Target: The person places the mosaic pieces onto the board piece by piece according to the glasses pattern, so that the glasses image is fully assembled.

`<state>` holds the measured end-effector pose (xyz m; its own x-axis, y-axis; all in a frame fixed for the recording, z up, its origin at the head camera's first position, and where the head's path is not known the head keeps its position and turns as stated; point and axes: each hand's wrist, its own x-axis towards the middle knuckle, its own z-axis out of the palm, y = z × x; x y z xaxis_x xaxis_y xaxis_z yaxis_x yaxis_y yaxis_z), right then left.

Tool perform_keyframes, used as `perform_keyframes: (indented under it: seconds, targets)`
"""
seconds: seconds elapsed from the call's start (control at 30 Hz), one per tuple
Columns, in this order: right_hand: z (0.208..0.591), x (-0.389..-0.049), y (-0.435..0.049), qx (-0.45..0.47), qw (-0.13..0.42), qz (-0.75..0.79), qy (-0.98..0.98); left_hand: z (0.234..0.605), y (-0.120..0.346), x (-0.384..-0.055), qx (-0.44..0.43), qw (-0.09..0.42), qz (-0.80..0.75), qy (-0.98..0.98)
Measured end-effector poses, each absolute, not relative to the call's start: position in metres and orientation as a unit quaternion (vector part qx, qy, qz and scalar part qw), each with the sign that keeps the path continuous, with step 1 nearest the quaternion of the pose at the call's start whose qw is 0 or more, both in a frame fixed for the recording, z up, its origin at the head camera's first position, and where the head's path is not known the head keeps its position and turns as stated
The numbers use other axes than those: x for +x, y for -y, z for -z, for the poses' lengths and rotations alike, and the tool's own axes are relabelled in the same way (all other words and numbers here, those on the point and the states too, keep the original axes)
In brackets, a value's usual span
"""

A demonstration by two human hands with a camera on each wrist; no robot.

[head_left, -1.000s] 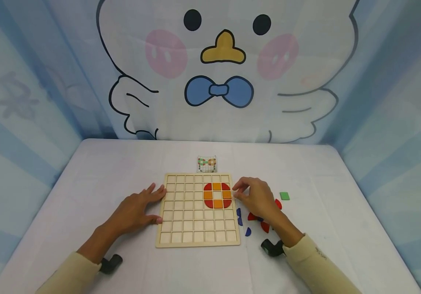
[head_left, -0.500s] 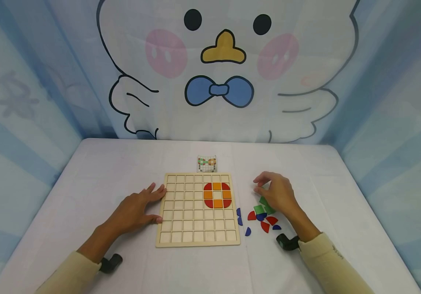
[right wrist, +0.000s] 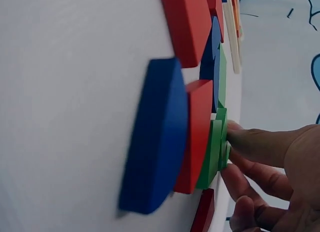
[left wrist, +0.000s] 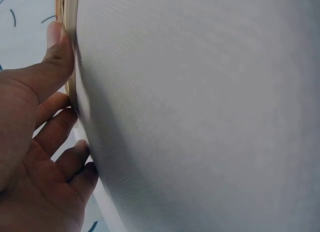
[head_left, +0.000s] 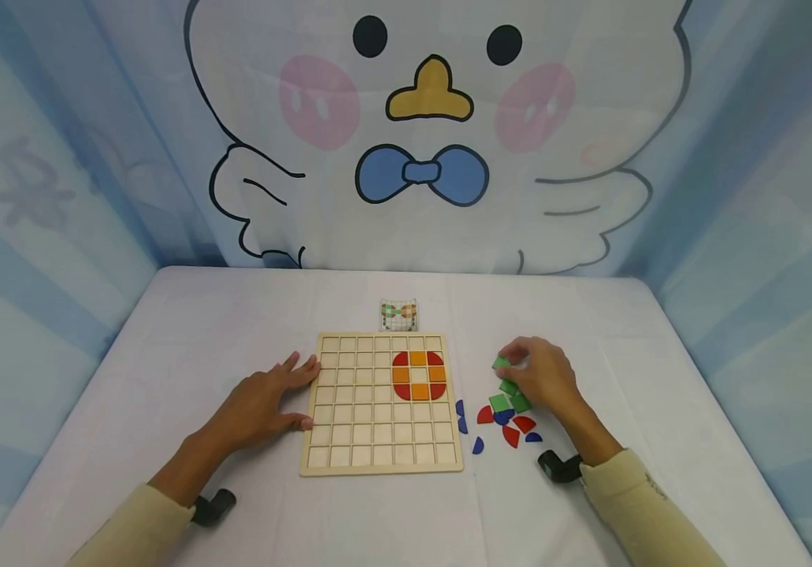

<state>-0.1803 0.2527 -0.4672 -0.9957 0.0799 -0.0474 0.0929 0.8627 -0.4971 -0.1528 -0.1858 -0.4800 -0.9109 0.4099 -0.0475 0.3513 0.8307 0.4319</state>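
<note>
My left hand (head_left: 257, 409) is spread along the left edge of a wooden grid board (head_left: 352, 413), thumb and fingertips at its side. In the left wrist view, the thumb lies against the board's edge (left wrist: 71, 46). On the board's upper right, red quarter-circle tiles and orange square tiles form a ring around one bare cell. To the right of the board, my right hand (head_left: 540, 374) pinches a green square tile (head_left: 501, 363) between thumb and fingers. Just below are more green tiles (head_left: 499, 403). The right wrist view shows thumb and fingers close beside the green pieces (right wrist: 212, 152).
Red quarter-circle tiles (head_left: 511, 436) and blue half-circle tiles (head_left: 478, 446) lie loose right of the board, two blue ones close to its edge. Behind the board lies a small pattern card (head_left: 399, 315). A printed curtain (head_left: 420, 228) hangs behind the white table (head_left: 250, 303).
My right hand has moved right, from the board's right edge to the loose tiles, and now pinches a green square tile. The left hand stays at the board's edge.
</note>
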Motion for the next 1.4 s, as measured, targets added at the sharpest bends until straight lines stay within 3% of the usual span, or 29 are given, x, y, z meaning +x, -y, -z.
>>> perform_keyframes:
  seconds: [0.57,1.4]
  targets:
    - [0.463,-0.180,-0.232,0.011,0.012,0.275,-0.961,0.481,0.187,-0.154,0.208,0.062,-0.213,-0.953]
    - [0.456,-0.182,-0.148,-0.097,0.045,0.352,-0.930,0.482,0.188,-0.154,0.203,0.068,-0.205,-0.955]
